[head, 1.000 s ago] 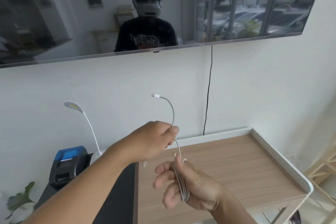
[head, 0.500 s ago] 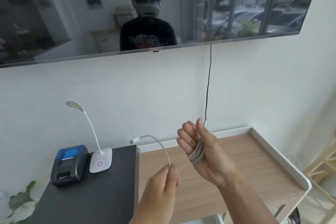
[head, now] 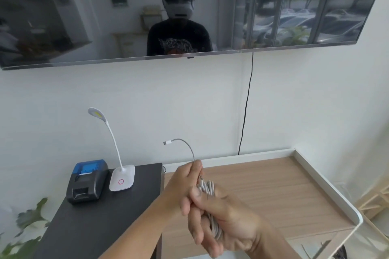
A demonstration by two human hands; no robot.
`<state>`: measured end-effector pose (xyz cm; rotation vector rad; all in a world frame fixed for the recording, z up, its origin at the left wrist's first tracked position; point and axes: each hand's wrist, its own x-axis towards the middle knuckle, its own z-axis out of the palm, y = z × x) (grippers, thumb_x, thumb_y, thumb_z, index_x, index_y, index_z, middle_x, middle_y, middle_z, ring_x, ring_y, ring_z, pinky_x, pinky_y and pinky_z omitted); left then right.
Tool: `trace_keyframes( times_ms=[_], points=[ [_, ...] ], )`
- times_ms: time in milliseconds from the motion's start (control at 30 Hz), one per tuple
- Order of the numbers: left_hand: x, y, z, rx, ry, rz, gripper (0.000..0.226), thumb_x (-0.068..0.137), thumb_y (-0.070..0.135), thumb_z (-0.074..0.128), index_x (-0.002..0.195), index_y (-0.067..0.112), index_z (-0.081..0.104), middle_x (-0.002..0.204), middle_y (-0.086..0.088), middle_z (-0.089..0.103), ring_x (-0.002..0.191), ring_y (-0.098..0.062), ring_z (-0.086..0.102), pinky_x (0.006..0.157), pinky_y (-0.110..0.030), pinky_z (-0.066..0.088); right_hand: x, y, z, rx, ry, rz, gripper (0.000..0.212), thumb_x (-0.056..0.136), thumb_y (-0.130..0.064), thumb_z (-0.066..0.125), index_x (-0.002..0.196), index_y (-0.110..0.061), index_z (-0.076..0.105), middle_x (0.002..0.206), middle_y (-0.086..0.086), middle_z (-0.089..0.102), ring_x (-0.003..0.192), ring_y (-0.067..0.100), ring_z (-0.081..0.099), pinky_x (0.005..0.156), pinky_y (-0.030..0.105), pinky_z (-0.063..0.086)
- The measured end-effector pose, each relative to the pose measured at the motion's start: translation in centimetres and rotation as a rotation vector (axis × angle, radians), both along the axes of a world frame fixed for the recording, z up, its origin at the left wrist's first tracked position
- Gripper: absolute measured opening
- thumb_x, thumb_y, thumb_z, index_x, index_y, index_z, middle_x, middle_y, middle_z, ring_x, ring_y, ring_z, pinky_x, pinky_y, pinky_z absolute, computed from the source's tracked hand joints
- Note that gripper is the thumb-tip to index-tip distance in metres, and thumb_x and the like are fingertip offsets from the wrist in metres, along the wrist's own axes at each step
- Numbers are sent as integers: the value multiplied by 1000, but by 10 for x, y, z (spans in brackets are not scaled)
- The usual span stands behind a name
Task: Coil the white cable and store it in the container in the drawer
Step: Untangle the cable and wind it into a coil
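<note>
Clutching the coiled bundle of the white cable (head: 210, 206), the right hand (head: 227, 225) sat just beneath the left hand (head: 185, 185), which pinched the free tail so its connector (head: 167, 143) arched up and leftward, ready for a last wrap

One white cable (head: 207, 188), coiled, with one plug end (head: 167, 143) sticking up. Two hands: left hand (head: 185, 185), right hand (head: 227, 223). One desk lamp (head: 122, 176). One small printer (head: 87, 181). One wooden bench (head: 284, 187), one black cabinet (head: 88, 223). One wall screen (head: 84, 17). One black cord (head: 245, 109). One plant (head: 27, 221).
</note>
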<state>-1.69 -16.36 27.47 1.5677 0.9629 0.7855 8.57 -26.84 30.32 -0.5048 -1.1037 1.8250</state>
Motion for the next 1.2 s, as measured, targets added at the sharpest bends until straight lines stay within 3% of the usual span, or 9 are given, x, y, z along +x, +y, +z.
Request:
trace_keyframes(
  times_ms=[133, 267, 467, 600, 767, 867, 1000, 1067, 1200],
  points=[
    [17, 24, 34, -133, -54, -14, 45, 109, 35, 34, 75, 9, 49, 49, -5, 49, 39, -25, 53, 62, -47, 62, -7, -4, -10, -36, -130, 60, 36, 109, -39, 48, 119, -11, 68, 93, 2, 81, 65, 3, 72, 54, 13, 54],
    [25, 29, 71, -108, -19, -124, 44, 109, 35, 33, 84, 5, 53, 53, -5, 55, 43, -28, 63, 72, -57, 63, -13, -2, -24, -85, -240, -14, 43, 104, -47, 54, 126, -13, 67, 110, 9, 78, 78, 13, 75, 60, 18, 56],
    [31, 2, 92, 158, 20, -213, 44, 108, 34, 32, 80, 12, 56, 56, -5, 68, 57, -28, 72, 72, -44, 63, -1, 10, -40, -244, -89, -220, 38, 104, -38, 55, 121, -6, 65, 119, 19, 75, 88, 27, 78, 65, 30, 63],
    [21, -5, 86, 275, -36, -72, 43, 107, 35, 32, 75, 19, 56, 60, -4, 72, 71, -28, 77, 83, -53, 59, 15, 14, -47, -246, 24, -273, 39, 105, -35, 54, 127, -4, 63, 131, 21, 70, 100, 29, 77, 74, 35, 65],
    [20, -21, 88, 133, -238, -46, 43, 110, 29, 34, 76, 14, 55, 57, -2, 66, 70, -28, 78, 69, -34, 62, 15, 21, -53, -222, 40, -277, 38, 106, -31, 53, 129, -3, 66, 127, 20, 72, 104, 30, 76, 77, 35, 65],
    [11, -39, 73, 136, -326, -16, 42, 106, 41, 36, 76, 20, 56, 61, -4, 65, 81, -30, 78, 75, -48, 62, 20, 31, -48, -168, 118, -291, 27, 101, -19, 57, 120, -5, 72, 114, 17, 75, 103, 28, 75, 85, 38, 64],
    [-12, -54, 36, 1, -643, 76, 42, 103, 40, 42, 73, 13, 56, 65, -15, 57, 87, -41, 74, 79, -37, 61, 40, 41, -34, -212, 463, -370, 47, 78, 10, 46, 123, 6, 57, 133, 30, 65, 116, 43, 67, 95, 52, 59],
    [-14, -64, 13, -159, -696, 133, 44, 102, 40, 47, 68, 14, 58, 59, -14, 52, 76, -42, 72, 77, -42, 62, 48, 44, -27, -216, 586, -429, 54, 77, 5, 45, 130, 5, 50, 140, 30, 60, 119, 43, 67, 100, 53, 56],
    [-4, -77, -17, -568, -876, 211, 37, 86, 37, 48, 68, 4, 51, 43, -9, 42, 49, -30, 66, 61, -48, 64, 38, 45, -13, -151, 540, -415, 32, 102, -17, 51, 125, 5, 59, 131, 25, 68, 110, 34, 73, 97, 45, 59]
  ],
)
